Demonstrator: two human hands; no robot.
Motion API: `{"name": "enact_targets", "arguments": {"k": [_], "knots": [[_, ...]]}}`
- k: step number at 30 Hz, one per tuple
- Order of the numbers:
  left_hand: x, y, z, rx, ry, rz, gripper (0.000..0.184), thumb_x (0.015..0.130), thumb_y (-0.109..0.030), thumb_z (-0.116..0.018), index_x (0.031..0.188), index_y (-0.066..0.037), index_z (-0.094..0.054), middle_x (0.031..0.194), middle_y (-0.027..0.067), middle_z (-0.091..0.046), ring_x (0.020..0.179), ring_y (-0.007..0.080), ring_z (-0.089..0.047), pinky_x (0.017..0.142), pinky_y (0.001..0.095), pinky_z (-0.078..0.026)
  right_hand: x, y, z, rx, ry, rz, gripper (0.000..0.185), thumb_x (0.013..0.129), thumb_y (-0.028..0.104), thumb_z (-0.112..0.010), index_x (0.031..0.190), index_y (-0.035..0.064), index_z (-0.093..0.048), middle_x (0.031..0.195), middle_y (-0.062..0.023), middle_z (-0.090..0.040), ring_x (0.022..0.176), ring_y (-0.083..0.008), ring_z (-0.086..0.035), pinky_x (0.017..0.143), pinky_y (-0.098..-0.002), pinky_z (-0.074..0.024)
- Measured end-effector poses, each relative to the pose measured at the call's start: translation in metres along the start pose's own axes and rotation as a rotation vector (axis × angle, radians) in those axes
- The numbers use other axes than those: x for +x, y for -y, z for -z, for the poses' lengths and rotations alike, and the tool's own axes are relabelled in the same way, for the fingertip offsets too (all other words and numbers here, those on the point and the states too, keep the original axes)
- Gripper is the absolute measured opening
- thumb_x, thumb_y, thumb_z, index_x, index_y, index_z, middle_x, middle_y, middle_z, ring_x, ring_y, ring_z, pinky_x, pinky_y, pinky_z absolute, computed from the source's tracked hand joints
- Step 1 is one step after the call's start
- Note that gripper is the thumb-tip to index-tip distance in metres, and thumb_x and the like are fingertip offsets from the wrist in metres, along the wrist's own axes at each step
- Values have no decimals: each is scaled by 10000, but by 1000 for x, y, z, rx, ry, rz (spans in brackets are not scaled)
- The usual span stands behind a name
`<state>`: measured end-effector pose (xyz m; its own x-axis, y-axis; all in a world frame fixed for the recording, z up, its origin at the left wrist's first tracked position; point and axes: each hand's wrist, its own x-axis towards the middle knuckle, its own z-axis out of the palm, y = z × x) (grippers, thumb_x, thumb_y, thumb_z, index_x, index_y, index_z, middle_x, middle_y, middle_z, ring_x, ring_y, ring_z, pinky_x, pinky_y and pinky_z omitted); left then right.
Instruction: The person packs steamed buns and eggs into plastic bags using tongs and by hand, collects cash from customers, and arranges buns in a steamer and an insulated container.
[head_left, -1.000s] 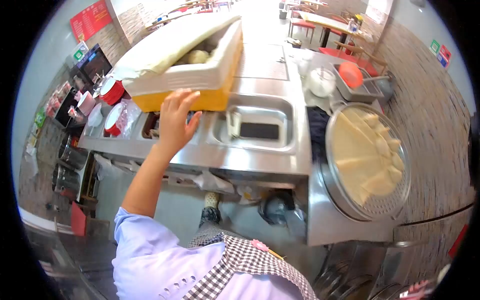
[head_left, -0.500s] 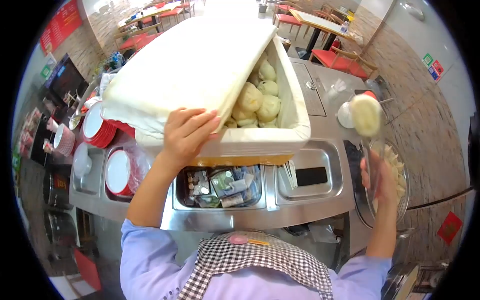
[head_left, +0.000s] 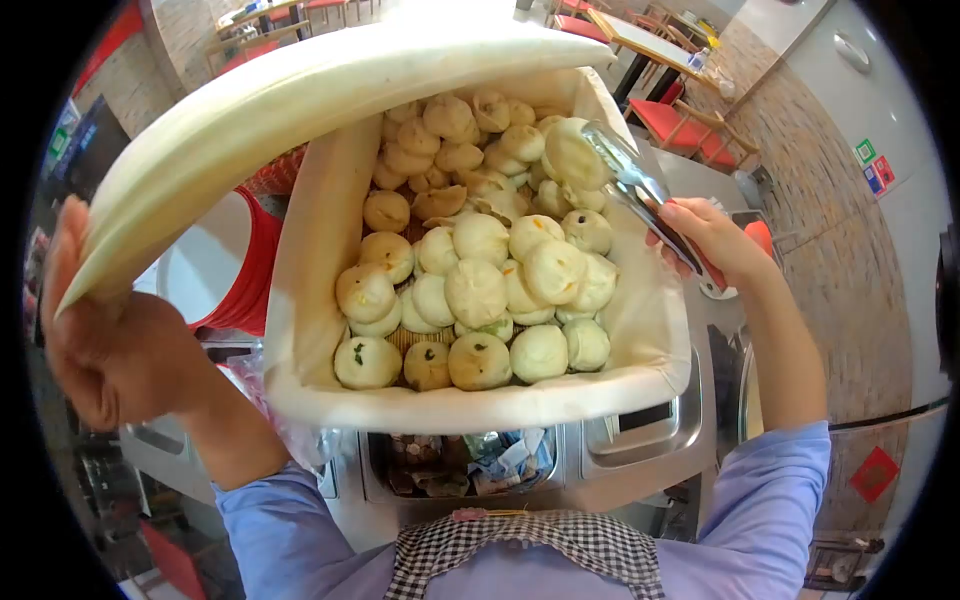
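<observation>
A thick pale cover (head_left: 330, 95) is lifted and folded back at the left, with my left hand (head_left: 110, 340) closed on its edge. Beneath it, the cloth-lined box (head_left: 470, 408) shows several layers of round buns (head_left: 475, 290), some with dark or orange spots on top. My right hand (head_left: 705, 245) holds metal tongs (head_left: 635, 180) over the box's right side. Between the tongs' tips is a pale bun (head_left: 577, 155), above the other buns at the back right.
Red-rimmed white plates (head_left: 215, 260) stand left of the box. In front of it, a metal compartment holds coins and banknotes (head_left: 510, 455), beside another metal basin (head_left: 665, 440). Tables and red chairs (head_left: 680, 125) are farther back.
My left hand has raised the cover and swung it left, exposing more buns. My right hand has moved the tongs and bun from the right side to over the box.
</observation>
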<state>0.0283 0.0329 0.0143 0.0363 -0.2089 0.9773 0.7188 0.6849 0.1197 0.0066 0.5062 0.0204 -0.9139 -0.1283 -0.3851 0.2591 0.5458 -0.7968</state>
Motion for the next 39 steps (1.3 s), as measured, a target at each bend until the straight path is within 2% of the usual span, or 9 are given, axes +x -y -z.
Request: {"name": "enact_targets", "arguments": {"k": [2, 5, 7, 11, 16, 23, 27, 32, 39], "knots": [[-1, 5, -2, -34, -83, 23, 412, 997, -247, -399, 1051, 94, -623, 978, 243, -663, 896, 312, -666, 848, 407, -533, 25, 9, -8, -72, -41, -8, 360, 952, 364, -469, 870, 29, -572, 704, -27, -566, 491, -82, -504, 450, -216, -412], [-3, 39, 40, 882, -125, -315, 287, 853, -266, -606, 957, -7, -674, 885, 134, -685, 738, 230, -670, 642, 315, -516, 59, 14, -3, -176, -78, 6, 341, 943, 353, -490, 867, 29, -565, 735, -22, -562, 495, -81, -499, 444, -226, -415], [5, 45, 39, 844, -82, -370, 276, 853, -279, -608, 947, -28, -671, 841, 99, -668, 685, 187, -651, 564, 277, -507, 81, 18, 1, -282, -133, 16, 324, 935, 347, -506, 869, 35, -563, 737, -16, -552, 509, -76, -498, 443, -228, -413], [29, 18, -23, -158, 0, -178, 402, 999, -329, -393, 973, 11, -607, 774, 93, -572, 652, 131, -567, 516, 244, -478, 141, 20, 17, -594, -276, 80, 329, 906, 345, -542, 934, 19, -583, 803, -85, -596, 637, -154, -573, 547, -312, -472], [38, 14, -17, -206, 206, -169, 485, 1001, -416, -329, 759, -41, -517, 628, 14, -402, 513, 82, -385, 433, 200, -373, 197, 31, 16, -1119, -416, 61, 471, 863, 409, -593, 1067, -14, -611, 1038, -239, -627, 887, -362, -644, 750, -465, -500], [28, -4, -37, -210, 175, -214, 532, 1002, -470, -250, 651, -102, -405, 591, -22, -303, 474, 64, -278, 390, 204, -270, 214, 11, -18, -1357, -627, 91, 538, 813, 409, -661, 1101, -31, -547, 1089, -215, -607, 942, -357, -638, 787, -436, -521], [21, -2, -39, -261, 166, -199, 532, 1002, -470, -250, 651, -102, -404, 591, -21, -303, 474, 63, -277, 389, 204, -268, 202, 27, -2, -1256, -582, -9, 588, 776, 434, -695, 1097, -34, -544, 1044, -224, -612, 947, -360, -631, 778, -435, -521], [17, -1, -34, -302, 166, -169, 532, 1002, -470, -250, 651, -102, -402, 592, -21, -303, 474, 63, -276, 388, 203, -265, 174, 25, 14, -1091, -558, 202, 536, 762, 400, -709, 1056, -25, -566, 1038, -227, -630, 901, -347, -638, 783, -433, -490], [17, -3, -30, -322, 170, -164, 531, 1002, -471, -250, 651, -102, -400, 592, -20, -302, 474, 62, -275, 386, 203, -261, 153, 20, -22, -895, -345, 406, 651, 759, 285, -731, 1283, -13, -485, 1127, -241, -591, 1013, -318, -593, 887, -374, -447]]}}
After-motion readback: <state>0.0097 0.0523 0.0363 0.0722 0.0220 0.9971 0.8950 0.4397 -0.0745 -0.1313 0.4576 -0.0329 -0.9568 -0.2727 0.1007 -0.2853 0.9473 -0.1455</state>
